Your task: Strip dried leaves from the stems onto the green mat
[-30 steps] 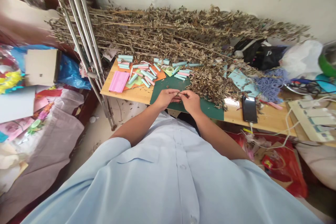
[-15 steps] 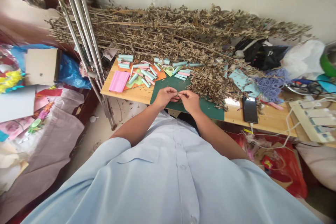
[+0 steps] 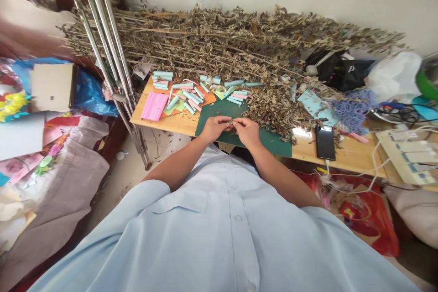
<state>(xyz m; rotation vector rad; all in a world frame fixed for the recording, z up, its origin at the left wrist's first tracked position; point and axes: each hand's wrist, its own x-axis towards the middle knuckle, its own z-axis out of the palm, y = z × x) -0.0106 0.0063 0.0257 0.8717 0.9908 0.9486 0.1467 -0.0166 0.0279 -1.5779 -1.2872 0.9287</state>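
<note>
Brown dried leaf bits [image 3: 232, 124] (a tiny pinch) sit between the closed fingertips of the left hand [image 3: 214, 128] and right hand [image 3: 247, 131], above the flat dark-green mat [image 3: 221, 107].

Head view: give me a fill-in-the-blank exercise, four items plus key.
1. The left hand and right hand meet over the ____ mat.
2. The pink sheet lies to the ____ of both hands.
3. The loose leaves lie nearer the ____ hand.
4. A white cable meets the black ____.

Key: green; left; right; phone.
</note>
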